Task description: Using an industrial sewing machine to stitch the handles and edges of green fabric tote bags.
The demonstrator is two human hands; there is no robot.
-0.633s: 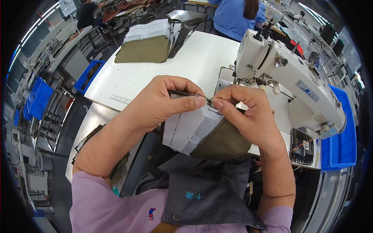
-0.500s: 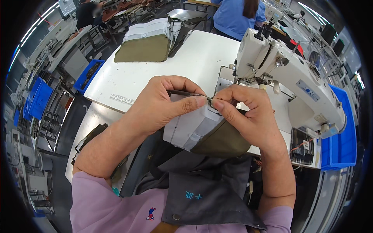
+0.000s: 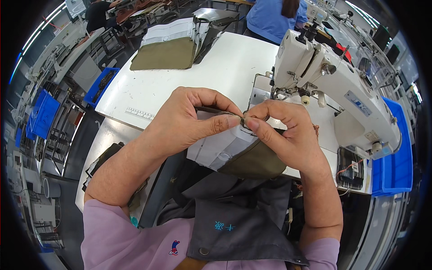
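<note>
A fabric piece [image 3: 249, 159] in white and olive green, with a dark upper edge and a round mark on the white part, hangs between my hands over the table's front edge. My left hand [image 3: 191, 119] is closed in a pinch on that edge, thumb and forefinger near its corner. Right beside it, almost touching, my right hand [image 3: 283, 130] pinches the same corner. Just behind and to the right stands a white sewing machine [image 3: 335, 81], its needle area beyond my fingertips.
A stack of similar pieces [image 3: 164, 51] lies on the white table [image 3: 225, 72] near a printed scale. Blue bins stand at left [image 3: 42, 114] and right [image 3: 393, 171]. A folded dark bundle [image 3: 348, 168] is right of the machine. Two people [image 3: 270, 20] [image 3: 94, 15] sit beyond.
Both hands have shifted very slightly, their fingertips drawing closer together at the fabric's corner, and the piece has moved a little to the left.
</note>
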